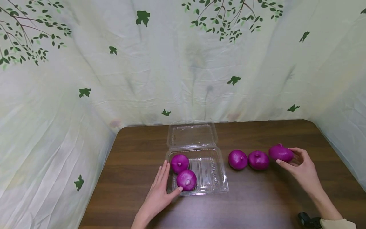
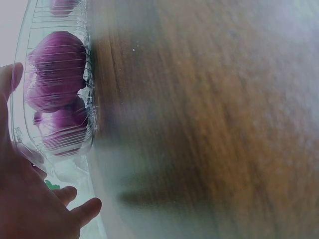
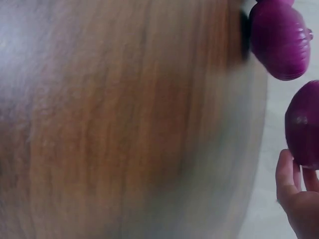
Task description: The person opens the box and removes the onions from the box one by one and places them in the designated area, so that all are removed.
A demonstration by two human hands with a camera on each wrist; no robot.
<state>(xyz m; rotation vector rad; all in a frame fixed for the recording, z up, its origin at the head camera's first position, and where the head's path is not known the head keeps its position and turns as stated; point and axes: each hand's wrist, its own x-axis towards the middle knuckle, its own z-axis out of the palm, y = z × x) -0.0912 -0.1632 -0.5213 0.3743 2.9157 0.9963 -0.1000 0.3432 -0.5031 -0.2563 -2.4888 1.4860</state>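
Observation:
My right hand point(image 1: 304, 168) grips a purple onion point(image 1: 281, 153) between thumb and fingers, at the right end of a row. In the right wrist view, this onion point(image 3: 304, 124) is raised off the tabletop. Beside it, two more purple onions point(image 1: 258, 160) stand on the table. My left hand point(image 1: 159, 194) rests at the near left corner of a clear plastic clamshell box point(image 1: 211, 170), its fingers nearly straight along the side and the thumb at the front rim. Two onions point(image 1: 186, 180) lie in the box's left half, also visible through its ribbed wall in the left wrist view.
The box's lid point(image 1: 192, 135) lies folded back toward the far edge of the brown wooden table point(image 1: 137, 149). A pale curtain point(image 1: 160, 63) with leaf prints hangs behind the table. Near the right sleeve point(image 1: 338, 224) is a black wrist strap point(image 1: 308, 220).

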